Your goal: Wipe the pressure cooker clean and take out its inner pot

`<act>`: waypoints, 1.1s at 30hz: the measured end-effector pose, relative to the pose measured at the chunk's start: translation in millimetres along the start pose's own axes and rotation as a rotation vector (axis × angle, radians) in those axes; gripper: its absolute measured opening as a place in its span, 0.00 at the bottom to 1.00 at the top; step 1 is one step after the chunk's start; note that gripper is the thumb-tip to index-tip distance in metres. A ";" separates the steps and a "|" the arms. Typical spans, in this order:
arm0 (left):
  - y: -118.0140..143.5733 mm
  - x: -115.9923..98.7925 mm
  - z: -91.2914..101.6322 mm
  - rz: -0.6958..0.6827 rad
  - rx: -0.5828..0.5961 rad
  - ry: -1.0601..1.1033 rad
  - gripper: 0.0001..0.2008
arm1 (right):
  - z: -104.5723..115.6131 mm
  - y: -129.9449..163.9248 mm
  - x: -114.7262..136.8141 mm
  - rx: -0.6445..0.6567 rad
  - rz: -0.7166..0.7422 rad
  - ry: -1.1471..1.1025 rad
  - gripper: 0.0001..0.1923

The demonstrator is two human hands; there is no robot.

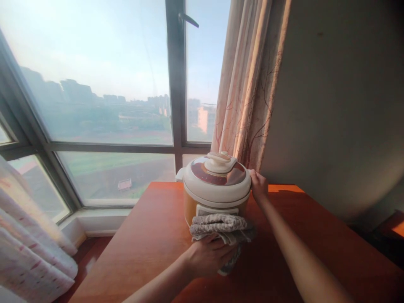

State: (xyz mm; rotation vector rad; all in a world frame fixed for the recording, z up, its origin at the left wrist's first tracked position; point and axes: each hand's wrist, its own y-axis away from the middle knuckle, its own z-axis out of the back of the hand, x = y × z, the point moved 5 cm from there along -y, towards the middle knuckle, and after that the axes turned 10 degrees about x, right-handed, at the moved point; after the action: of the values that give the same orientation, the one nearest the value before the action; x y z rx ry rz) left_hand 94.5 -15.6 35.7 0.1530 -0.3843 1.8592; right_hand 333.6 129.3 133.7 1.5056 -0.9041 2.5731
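A cream and orange rice cooker with a brown-topped lid stands on a reddish wooden table. My left hand grips a folded grey patterned cloth and presses it against the cooker's lower front. My right hand rests on the cooker's right side at the lid's rim, fingers against the body.
A large window fills the wall behind the table, with a patterned curtain hanging right of it behind the cooker. A grey wall borders the table's right side. Another light curtain hangs at the lower left.
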 end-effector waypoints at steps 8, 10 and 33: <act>-7.8 21.5 31.7 0.167 -0.249 -0.163 0.24 | -0.5 -0.3 0.0 -0.003 0.005 -0.011 0.36; -16.3 27.1 52.7 0.237 -0.358 -0.204 0.24 | -0.4 -0.7 -0.4 -0.006 0.004 -0.013 0.35; 32.3 70.6 10.6 1.125 -1.352 0.985 0.27 | -0.5 0.2 1.8 -0.027 0.060 -0.029 0.29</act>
State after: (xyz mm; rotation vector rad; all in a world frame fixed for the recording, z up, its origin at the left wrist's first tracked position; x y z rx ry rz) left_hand 40.6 35.6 60.4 -2.1461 -1.0124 1.9373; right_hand 332.1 128.9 134.8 1.5354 -0.9979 2.5757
